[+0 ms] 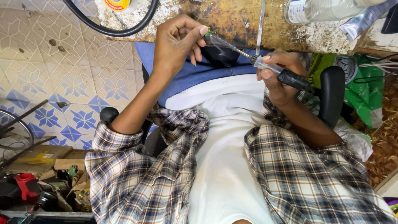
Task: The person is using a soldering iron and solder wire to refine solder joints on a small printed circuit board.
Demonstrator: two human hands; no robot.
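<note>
My left hand (176, 41) pinches a small green part (213, 32) between thumb and fingers, held just under the edge of a worn workbench (232, 20). My right hand (278, 76) grips a screwdriver (286, 74) with a clear and black handle. Its metal shaft (232, 46) points up-left, with the tip meeting the small part. Both hands hover over my lap, above a white shirt and checked sleeves.
A black cable loop (120, 29) and a clear plastic bottle (319, 10) lie on the bench. A black chair armrest (331, 93) stands at right beside a green bag (367, 89). Cardboard boxes with tools (45, 178) sit on the patterned tile floor at left.
</note>
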